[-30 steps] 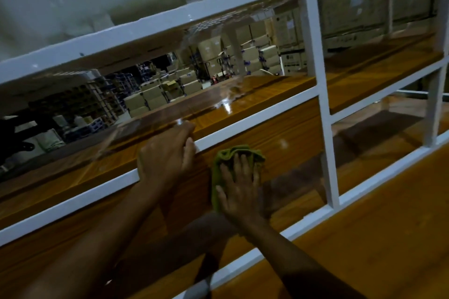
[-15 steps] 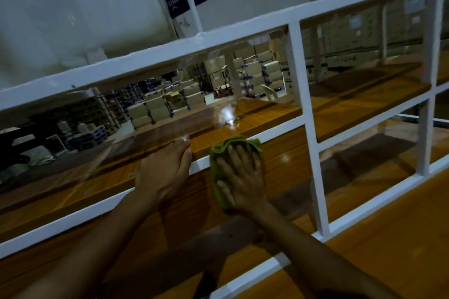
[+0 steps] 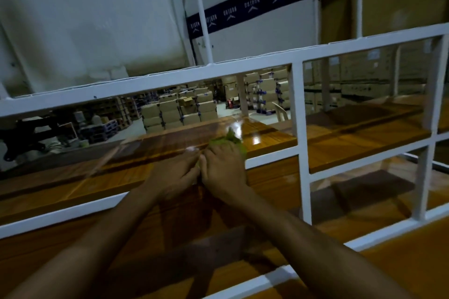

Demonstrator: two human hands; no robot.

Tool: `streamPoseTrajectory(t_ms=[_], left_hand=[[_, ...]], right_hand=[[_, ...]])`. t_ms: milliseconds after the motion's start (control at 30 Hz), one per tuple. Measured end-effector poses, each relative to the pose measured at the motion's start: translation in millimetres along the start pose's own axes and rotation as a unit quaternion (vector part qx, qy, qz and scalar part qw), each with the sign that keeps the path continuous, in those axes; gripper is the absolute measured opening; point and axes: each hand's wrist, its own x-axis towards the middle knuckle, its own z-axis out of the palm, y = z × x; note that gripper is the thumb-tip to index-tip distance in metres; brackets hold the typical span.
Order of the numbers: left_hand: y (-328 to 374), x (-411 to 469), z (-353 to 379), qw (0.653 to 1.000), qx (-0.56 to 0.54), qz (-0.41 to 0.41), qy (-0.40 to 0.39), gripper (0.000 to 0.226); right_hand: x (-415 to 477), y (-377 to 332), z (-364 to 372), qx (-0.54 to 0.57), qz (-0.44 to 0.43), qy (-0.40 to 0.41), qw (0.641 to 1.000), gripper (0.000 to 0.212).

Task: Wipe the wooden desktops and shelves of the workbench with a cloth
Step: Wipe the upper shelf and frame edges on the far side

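Note:
A green cloth lies on the front edge of the glossy wooden shelf of the white-framed workbench. My right hand presses down on the cloth, which sticks out past the fingers. My left hand rests right beside it on the shelf's front edge, the two hands touching; whether it also holds the cloth is hidden. A lower wooden shelf and the wooden desktop lie below my forearms.
White metal frame bars cross the view: a top rail, an upright post just right of my hands, and a front rail. Stacked cardboard boxes stand on the warehouse floor behind. A white wrapped pallet rises above.
My right hand has slid the cloth up from the panel below onto the upper shelf's front edge. The two hands have come together. My view has tilted upward.

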Motion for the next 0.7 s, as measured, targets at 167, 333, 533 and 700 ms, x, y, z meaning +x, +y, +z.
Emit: streamPoseTrajectory(t_ms=[167, 333, 533, 700], left_hand=[[12.9, -2.8, -2.2, 0.998, -0.042, -0.026, 0.034, 0.073], [24.7, -4.7, 3.2, 0.998, 0.044, -0.010, 0.035, 0.087], [38.7, 6.5, 11.7, 0.997, 0.060, 0.003, 0.046, 0.085], [42.7, 3.9, 17.2, 0.996, 0.059, -0.012, 0.069, 0.077]], right_hand=[[-4.2, 57.2, -30.7, 0.024, -0.073, -0.120, 0.990, 0.044], [-8.4, 109.3, -48.3, -0.025, 0.097, -0.022, 0.995, 0.046], [-45.7, 54.3, -6.1, -0.016, 0.015, 0.005, 1.000, 0.054], [-128.7, 98.0, 35.2, -0.003, 0.059, 0.031, 0.998, 0.058]])
